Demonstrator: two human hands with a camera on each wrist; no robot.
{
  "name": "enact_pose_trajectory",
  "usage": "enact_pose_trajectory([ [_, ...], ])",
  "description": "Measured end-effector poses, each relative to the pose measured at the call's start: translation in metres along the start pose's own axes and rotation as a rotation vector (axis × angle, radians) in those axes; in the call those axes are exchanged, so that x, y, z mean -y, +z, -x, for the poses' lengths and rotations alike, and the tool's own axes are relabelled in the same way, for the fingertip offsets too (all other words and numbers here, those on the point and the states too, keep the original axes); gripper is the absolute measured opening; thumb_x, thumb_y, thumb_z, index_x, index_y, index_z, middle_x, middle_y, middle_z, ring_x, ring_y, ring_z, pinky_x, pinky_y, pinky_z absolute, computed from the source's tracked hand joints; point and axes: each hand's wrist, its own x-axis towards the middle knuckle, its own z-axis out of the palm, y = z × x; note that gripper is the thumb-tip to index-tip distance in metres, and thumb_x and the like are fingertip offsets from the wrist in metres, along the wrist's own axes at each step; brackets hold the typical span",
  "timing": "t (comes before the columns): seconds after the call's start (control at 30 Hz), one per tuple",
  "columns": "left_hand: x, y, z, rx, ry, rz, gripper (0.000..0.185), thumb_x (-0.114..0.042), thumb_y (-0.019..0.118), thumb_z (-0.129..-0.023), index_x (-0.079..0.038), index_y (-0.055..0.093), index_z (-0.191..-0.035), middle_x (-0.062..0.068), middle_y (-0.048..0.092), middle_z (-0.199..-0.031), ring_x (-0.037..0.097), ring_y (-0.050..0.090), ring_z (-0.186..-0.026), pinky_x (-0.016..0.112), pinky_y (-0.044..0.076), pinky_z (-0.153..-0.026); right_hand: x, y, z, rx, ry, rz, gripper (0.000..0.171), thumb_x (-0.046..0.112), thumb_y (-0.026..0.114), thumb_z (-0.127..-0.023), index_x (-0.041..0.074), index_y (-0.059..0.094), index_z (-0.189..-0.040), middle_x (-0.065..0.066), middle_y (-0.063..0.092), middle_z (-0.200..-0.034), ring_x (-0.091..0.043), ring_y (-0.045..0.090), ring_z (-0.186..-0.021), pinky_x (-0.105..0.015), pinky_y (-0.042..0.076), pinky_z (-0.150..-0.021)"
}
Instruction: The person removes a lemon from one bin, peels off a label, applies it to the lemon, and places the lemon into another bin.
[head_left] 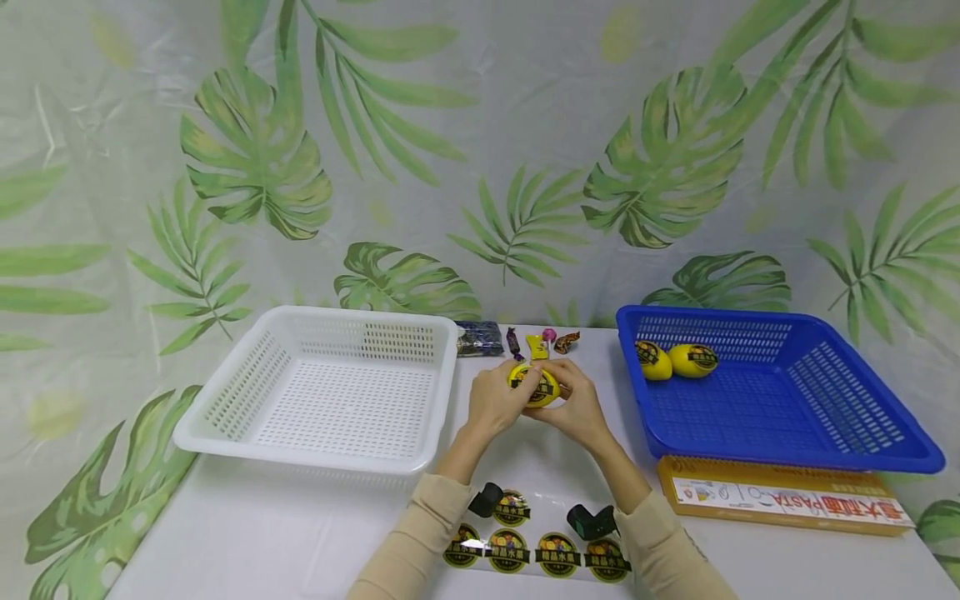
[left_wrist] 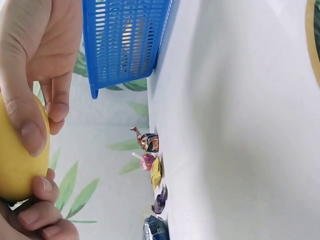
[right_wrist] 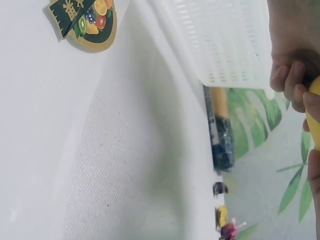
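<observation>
A yellow lemon (head_left: pixel 534 386) with a dark round sticker is held above the white table between both hands. My left hand (head_left: pixel 516 388) grips its left side, thumb and fingers curled over it; the left wrist view shows the lemon (left_wrist: pixel 17 160) pinched between fingertips (left_wrist: pixel 30 137). My right hand (head_left: pixel 567 392) cups the right side, and only the lemon's edge (right_wrist: pixel 315 115) shows in the right wrist view. A sheet of round fruit stickers (head_left: pixel 536 550) lies near the front edge between my forearms. Two stickered lemons (head_left: pixel 675 360) lie in the blue basket (head_left: pixel 862 433).
An empty white basket (head_left: pixel 225 417) stands at the left. Under the blue basket's front lies a yellow pasta box (head_left: pixel 780 500). Several wrapped candies (head_left: pixel 540 343) and a dark packet (head_left: pixel 480 337) lie at the table's back edge by the leaf-print curtain.
</observation>
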Motion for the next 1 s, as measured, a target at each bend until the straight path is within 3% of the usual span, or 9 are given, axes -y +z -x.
enact_pose_trajectory([
  [0.17,0.003,0.002,0.002,-0.087,0.034,0.076,0.036,-0.034,0.047,-0.09,-0.01,0.061,-0.067,0.0,0.053,-0.054,0.011,0.042,-0.047,0.027,0.035,-0.045,-0.003,-0.002,0.0,0.011,-0.008,-0.024,0.059,-0.012,0.082,-0.059,-0.01,0.061,-0.113,-0.024,0.057,-0.108,-0.032,0.054,-0.102,-0.045,0.05,-0.085],
  [0.3,0.003,0.004,0.004,-0.16,0.044,0.147,0.037,-0.026,0.048,-0.093,-0.009,0.063,-0.064,-0.002,0.056,-0.054,0.006,0.042,-0.047,0.029,0.039,-0.049,-0.004,-0.003,-0.001,0.022,0.002,-0.041,0.059,-0.012,0.082,-0.058,-0.01,0.061,-0.113,-0.023,0.057,-0.108,-0.026,0.054,-0.102,-0.035,0.052,-0.084],
  [0.5,0.0,0.007,0.008,-0.23,0.043,0.209,0.043,-0.018,0.037,-0.098,-0.01,0.043,-0.056,-0.002,0.039,-0.047,0.007,0.033,-0.044,0.02,0.027,-0.041,-0.001,-0.004,-0.003,0.01,0.069,-0.082,0.057,-0.012,0.081,-0.061,-0.011,0.06,-0.114,-0.024,0.056,-0.11,-0.008,0.05,-0.099,-0.017,0.047,-0.082],
  [0.6,-0.004,0.006,0.01,-0.202,0.017,0.191,0.042,-0.02,0.032,-0.101,-0.008,0.051,-0.065,0.005,0.048,-0.053,0.015,0.045,-0.049,0.023,0.035,-0.045,0.002,-0.003,-0.003,-0.004,0.08,-0.069,0.057,-0.012,0.081,-0.061,-0.012,0.06,-0.113,-0.025,0.055,-0.11,-0.009,0.049,-0.098,-0.014,0.046,-0.082],
  [0.73,-0.01,0.003,0.01,-0.123,-0.052,0.154,0.047,-0.038,0.036,-0.1,-0.004,0.063,-0.084,0.009,0.059,-0.062,0.019,0.052,-0.053,0.027,0.04,-0.046,0.006,-0.005,-0.004,-0.009,0.092,-0.032,0.055,-0.012,0.08,-0.062,-0.013,0.06,-0.113,-0.026,0.054,-0.111,-0.027,0.054,-0.103,-0.031,0.051,-0.087],
  [0.83,-0.013,0.002,0.01,-0.071,-0.12,0.127,0.054,-0.057,0.046,-0.091,-0.006,0.062,-0.083,0.002,0.055,-0.059,0.013,0.047,-0.047,0.025,0.036,-0.041,0.008,-0.005,-0.003,-0.01,0.092,-0.013,0.053,-0.012,0.079,-0.062,-0.014,0.06,-0.111,-0.027,0.054,-0.111,-0.039,0.053,-0.105,-0.043,0.051,-0.084],
  [1.0,-0.014,0.002,0.013,-0.037,-0.159,0.125,0.054,-0.063,0.057,-0.08,-0.009,0.059,-0.078,0.0,0.053,-0.059,0.012,0.046,-0.045,0.024,0.035,-0.039,0.008,-0.005,0.0,0.002,0.088,-0.025,0.053,-0.011,0.08,-0.063,-0.013,0.06,-0.112,-0.026,0.056,-0.109,-0.036,0.055,-0.101,-0.03,0.053,-0.081],
])
